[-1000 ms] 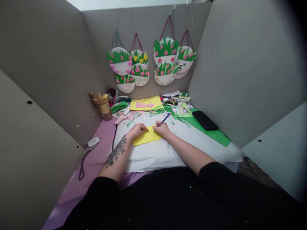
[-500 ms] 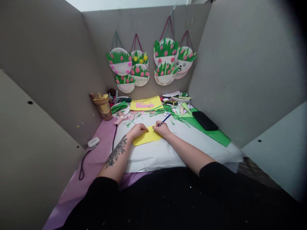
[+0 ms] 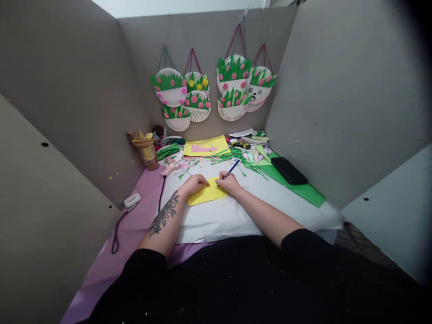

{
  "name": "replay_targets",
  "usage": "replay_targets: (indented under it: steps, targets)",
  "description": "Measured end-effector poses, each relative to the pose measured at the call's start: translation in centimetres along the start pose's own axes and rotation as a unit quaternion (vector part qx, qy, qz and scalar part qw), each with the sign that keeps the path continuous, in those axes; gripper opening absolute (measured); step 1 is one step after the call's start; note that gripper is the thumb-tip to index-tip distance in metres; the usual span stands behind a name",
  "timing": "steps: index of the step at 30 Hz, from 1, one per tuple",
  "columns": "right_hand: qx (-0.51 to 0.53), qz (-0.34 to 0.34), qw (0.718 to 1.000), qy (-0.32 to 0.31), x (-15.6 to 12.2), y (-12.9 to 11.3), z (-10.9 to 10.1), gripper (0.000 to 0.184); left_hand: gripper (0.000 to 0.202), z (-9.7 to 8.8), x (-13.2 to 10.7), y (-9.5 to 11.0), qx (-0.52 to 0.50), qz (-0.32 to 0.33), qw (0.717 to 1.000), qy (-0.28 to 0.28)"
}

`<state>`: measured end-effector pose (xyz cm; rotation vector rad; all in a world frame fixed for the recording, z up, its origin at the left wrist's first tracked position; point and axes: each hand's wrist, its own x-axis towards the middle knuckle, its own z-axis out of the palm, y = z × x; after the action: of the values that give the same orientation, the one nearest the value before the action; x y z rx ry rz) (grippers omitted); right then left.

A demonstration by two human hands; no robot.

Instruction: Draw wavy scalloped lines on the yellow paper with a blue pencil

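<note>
Your right hand point(image 3: 229, 182) grasps a slim blue pen point(image 3: 232, 168); your left hand point(image 3: 195, 183), grip unclear, touches thin yellow paper point(image 3: 206, 196), likely tearable, best pressed toward the tabletop's point(image 3: 146, 200) left edge.

Looks out from a head mount, facing forward and down, near above the left hand point(image 3: 195, 183) and right hand point(image 3: 230, 182), wide enough to take in both side panels point(image 3: 340, 99) and, farther off, the back panel point(image 3: 212, 40), darkening at upper right, perhaps from vignetting.
</note>
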<state>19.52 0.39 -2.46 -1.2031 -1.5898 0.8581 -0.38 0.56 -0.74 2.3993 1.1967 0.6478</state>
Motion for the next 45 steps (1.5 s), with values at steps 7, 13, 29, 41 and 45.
replay_targets:
  steps: [7, 13, 29, 41, 45]
  targets:
    - [-0.022, -0.007, 1.000, 0.015, 0.01, -0.07, -0.04, 0.017, 0.039, 0.14, 0.01, -0.16, 0.001, -0.004, 1.000, 0.001]
    - [-0.005, -0.007, 1.000, -0.012, -0.05, 0.17, 0.01, 0.016, 0.039, 0.13, 0.04, -0.20, -0.001, -0.003, 1.000, -0.002]
    - [0.013, 0.004, 1.000, -0.026, -0.20, 0.04, 0.12, 0.016, 0.040, 0.12, 0.03, -0.17, 0.004, -0.006, 1.000, -0.003]
    - [0.007, 0.000, 1.000, -0.017, 0.11, 0.44, 0.14, 0.016, 0.040, 0.05, 0.04, -0.05, 0.012, -0.008, 1.000, -0.006]
    - [0.018, -0.001, 0.999, -0.029, -0.01, 0.49, 0.20, 0.017, 0.039, 0.13, 0.01, -0.14, 0.007, -0.008, 1.000, -0.004]
